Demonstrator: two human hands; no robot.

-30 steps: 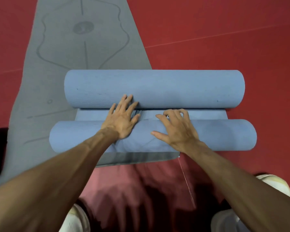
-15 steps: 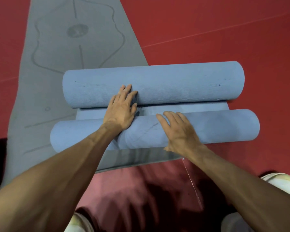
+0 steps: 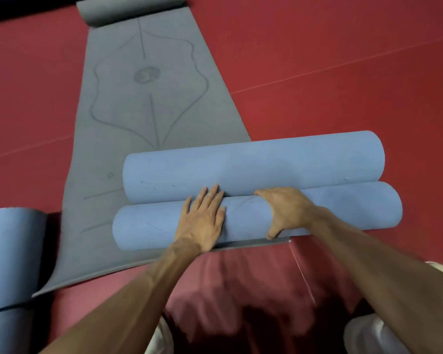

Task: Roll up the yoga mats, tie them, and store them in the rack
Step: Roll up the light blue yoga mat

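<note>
Blue foam fills the left edge, where a third blue roll [image 3: 8, 256] shows only in part. Next comes the grey mat [image 3: 128, 154], spread flat on the red floor [image 3: 343, 72] with its far end curled over. Across its near corner lie two more blue rolls, touching along their length: the far roll [image 3: 266, 162] and, closer to the person, the near roll [image 3: 149, 226]. The left hand [image 3: 202, 221] rests flat on the near roll, fingers straight and slightly apart, tips reaching the crease between the rolls. Further right, the right hand [image 3: 287, 210] wraps over the same roll, fingers dipping into the crease, thumb hooked down its near side.

Neither roll shows a tie, and no rack is in view. Risk lies in the foam's spring: if either hand lifts before a strap goes on, the near roll could loosen or its ends telescope. Uneven pressure could skew it against its neighbour or drag the grey mat beneath.

No brand or words can be read; the grey mat bears only drawn guide lines and a round emblem [image 3: 146, 74].
</note>
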